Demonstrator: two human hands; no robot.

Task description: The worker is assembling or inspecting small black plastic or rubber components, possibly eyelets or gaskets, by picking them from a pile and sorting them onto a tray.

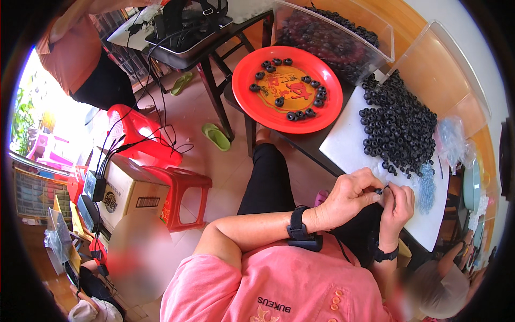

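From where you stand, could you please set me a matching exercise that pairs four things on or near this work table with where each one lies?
Things:
1. red plate
2. heap of black rings
3. single black ring
4. clear bin

Places:
A. pinched between the fingertips of the left hand and the right hand
B. at the far end of the table, filled with dark rings
C. spread on the white board, right of the plate
D. between the bin and the white board, carrying a few scattered rings

Pairs: 1-D, 2-C, 3-A, 4-B
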